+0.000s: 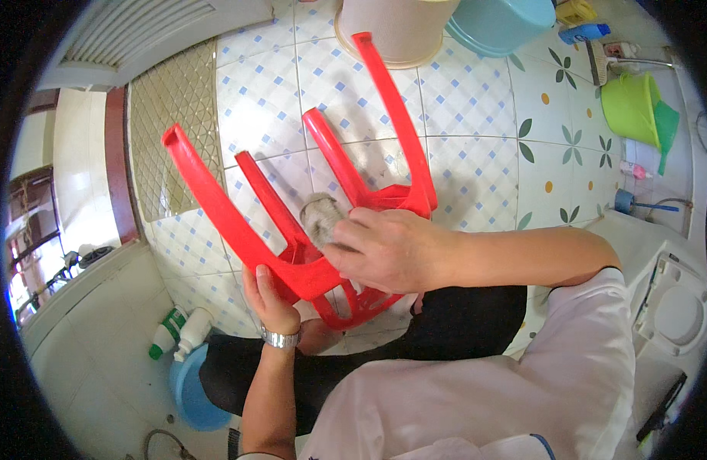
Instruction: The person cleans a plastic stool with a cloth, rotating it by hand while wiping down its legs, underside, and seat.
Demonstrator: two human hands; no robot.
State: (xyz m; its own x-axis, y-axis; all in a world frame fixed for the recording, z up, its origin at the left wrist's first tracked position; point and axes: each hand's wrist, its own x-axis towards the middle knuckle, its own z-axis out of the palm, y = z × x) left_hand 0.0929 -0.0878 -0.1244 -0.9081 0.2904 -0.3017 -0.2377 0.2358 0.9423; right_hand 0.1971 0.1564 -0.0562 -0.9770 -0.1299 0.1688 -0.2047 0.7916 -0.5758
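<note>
A red plastic chair (209, 198) is tipped over in front of me, its legs pointing away across the tiles. My left hand (271, 305), with a metal watch on its wrist, grips the near left edge of the chair, thumb on top. In my right hand (392, 249) is a bunched greyish cloth (320, 218), pressed among the chair's parts between the legs. My right fingers are curled round the cloth and partly hide it. The chair's near openwork part lies just above my lap.
A beige bucket (396, 34) and a light blue tub (499, 27) stand at the far side. To the right are a lime green bucket (629, 111) and a white toilet (675, 307). Bottles (168, 331) and a blue basin (196, 391) sit at lower left.
</note>
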